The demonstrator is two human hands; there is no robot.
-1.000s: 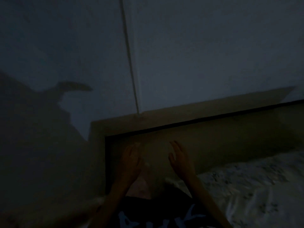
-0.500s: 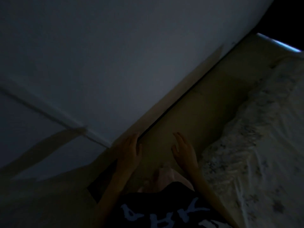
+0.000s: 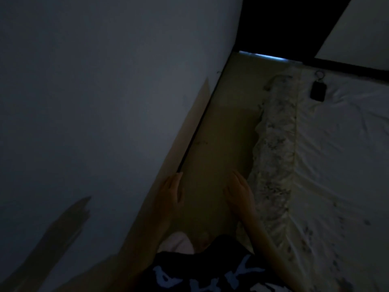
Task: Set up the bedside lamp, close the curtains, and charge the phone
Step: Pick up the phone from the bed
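Observation:
The room is very dark. My left hand (image 3: 171,191) hangs in front of me near the base of the pale wall (image 3: 105,102), fingers straight and holding nothing. My right hand (image 3: 240,191) is held out beside it, close to the frilled edge of the bed (image 3: 336,154), fingers relaxed and empty. No lamp, curtain or phone can be made out. A small dark object on a key ring (image 3: 317,89) lies on the sheet at the far end of the bed.
A narrow strip of floor (image 3: 227,131) runs between the wall and the bed. At its far end a thin bright line of light (image 3: 261,56) shows under a dark opening.
The view has swung to the right, from the wall corner to along the floor strip and the bed. Both hands have stayed out in front, empty.

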